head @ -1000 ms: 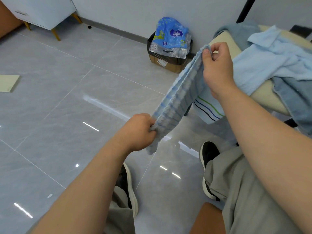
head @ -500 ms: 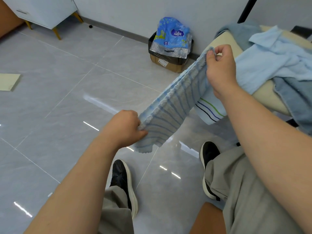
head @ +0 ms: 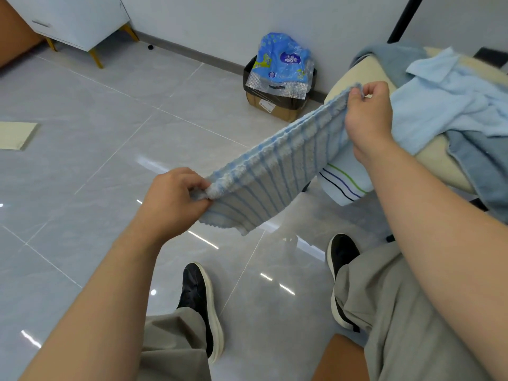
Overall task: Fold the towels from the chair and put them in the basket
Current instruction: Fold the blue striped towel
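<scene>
While stretched between both hands, the blue-and-white striped ribbed terry towel [head: 275, 174] hangs in the air above the floor, just left of the chair.

- Hands: well apart. Left hand [head: 176, 199] pinches the near, lower end; right hand [head: 368, 116] pinches the far, upper end, fingers curled over the edge.
- Handling (judged): soft, light, limp; sags wherever unsupported. Fluffy pile should grip well, with no risk of breakage. Best held at the corners or short ends so the edges can be brought together squarely.
- Remaining stock: cream padded chair seat [head: 434, 160] carries a pale blue towel [head: 445, 105] and a grey-blue towel [head: 483, 166]; a white towel with coloured stripes [head: 341, 185] droops from its front edge.
- Surface: no bench in view. Glossy grey tiled floor [head: 96, 160], reflective, likely too dirty for laying cloth.
- Room: white wall with grey skirting; cardboard box with black liner [head: 272, 103] holding a blue plastic pack [head: 280, 59]; white cabinet on gold legs [head: 77, 20]; pale board [head: 16, 134] on the floor.
- Basket: not in view.
</scene>
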